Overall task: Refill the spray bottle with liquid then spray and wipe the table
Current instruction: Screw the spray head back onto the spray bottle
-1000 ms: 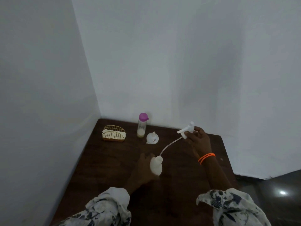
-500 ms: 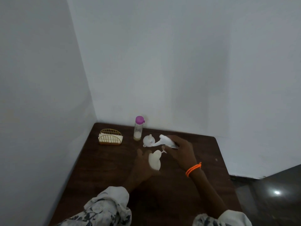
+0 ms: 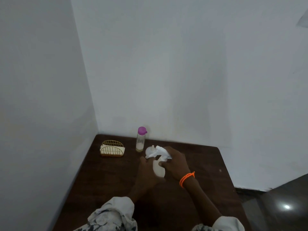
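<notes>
Dim, flat light is filling the room, leaving the white walls looking grey-blue. A small bright glare spot is shining on the glossy floor at lower right. The dark tabletop is swallowing detail, and the hands are reading nearly as dark as the wood. The white things they are holding are smearing softly (motion blur, edges indistinct). Wide-angle distortion is bending the wall corner and tabletop edges toward the frame borders.
</notes>
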The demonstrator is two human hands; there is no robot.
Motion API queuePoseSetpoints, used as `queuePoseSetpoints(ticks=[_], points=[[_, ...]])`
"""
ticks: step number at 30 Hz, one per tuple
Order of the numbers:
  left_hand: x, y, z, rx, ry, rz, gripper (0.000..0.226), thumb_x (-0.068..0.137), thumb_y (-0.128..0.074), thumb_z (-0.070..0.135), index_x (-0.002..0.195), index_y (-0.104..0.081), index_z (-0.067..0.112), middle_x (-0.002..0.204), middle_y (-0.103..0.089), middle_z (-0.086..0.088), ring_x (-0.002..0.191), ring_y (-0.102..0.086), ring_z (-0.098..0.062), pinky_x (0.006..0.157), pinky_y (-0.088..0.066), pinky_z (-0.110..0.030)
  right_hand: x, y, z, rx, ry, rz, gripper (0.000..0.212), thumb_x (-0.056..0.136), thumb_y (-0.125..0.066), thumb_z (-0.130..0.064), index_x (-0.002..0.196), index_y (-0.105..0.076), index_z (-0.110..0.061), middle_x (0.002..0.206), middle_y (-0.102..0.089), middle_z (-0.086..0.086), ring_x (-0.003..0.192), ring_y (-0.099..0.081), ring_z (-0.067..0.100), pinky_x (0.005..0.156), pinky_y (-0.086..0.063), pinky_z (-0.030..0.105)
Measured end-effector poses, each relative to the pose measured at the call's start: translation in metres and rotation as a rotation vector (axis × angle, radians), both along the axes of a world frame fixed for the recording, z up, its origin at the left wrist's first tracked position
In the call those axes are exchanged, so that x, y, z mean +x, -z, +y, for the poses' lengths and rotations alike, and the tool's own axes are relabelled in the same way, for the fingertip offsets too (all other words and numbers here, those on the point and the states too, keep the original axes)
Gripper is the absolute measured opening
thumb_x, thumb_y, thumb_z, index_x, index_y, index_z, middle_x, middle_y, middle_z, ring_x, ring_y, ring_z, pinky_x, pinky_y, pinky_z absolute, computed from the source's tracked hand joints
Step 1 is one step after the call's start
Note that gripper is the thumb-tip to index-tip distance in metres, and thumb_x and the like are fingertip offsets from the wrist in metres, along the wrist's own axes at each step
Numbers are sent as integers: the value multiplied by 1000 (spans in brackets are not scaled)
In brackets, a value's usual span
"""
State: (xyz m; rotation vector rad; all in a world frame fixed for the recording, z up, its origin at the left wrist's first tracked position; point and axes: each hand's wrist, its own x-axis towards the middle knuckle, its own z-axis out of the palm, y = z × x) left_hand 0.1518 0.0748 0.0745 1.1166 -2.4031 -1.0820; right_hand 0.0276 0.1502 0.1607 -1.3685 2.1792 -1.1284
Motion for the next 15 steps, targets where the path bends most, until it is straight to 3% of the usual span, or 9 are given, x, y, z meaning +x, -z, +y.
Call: queuePoseSetpoints(ticks=[4, 8, 13, 15], points=[[-3, -4, -1, -31, 11, -5, 103, 55, -86, 61, 141, -42, 22, 138, -37, -3, 123, -44, -17, 104, -46, -33, 0, -1, -2, 7, 32, 15, 32, 64, -83, -20, 93, -69, -18, 84, -70, -8, 77, -66, 6, 69, -52, 23], [-8, -4, 0, -41, 41, 5, 102, 61, -85, 61, 143, -42, 19, 141, -38, -4, 131, -43, -20, 111, -41, -37, 3, 4, -7, 73, 112, 173, 40, 65, -72, -53, 83, -62, -19, 77, -64, -5, 70, -60, 13, 63, -50, 32], [-11, 2, -1, -27, 27, 54, 100, 48, -85, 67, 132, -49, 28, 127, -36, 5, 115, -45, -11, 94, -44, -23, 9, 7, -7, 201, 295, 320, 52, 71, -65, -73, 78, -57, -22, 76, -54, -7, 67, -52, 10, 56, -38, 26], [-13, 3, -2, -9, 21, 28, 101, 48, -86, 66, 132, -48, 28, 130, -36, 2, 113, -42, -9, 92, -41, -20, 6, 7, -8, 182, 258, 242, 53, 67, -68, -72, 82, -59, -23, 78, -57, -8, 70, -55, 9, 59, -42, 24]])
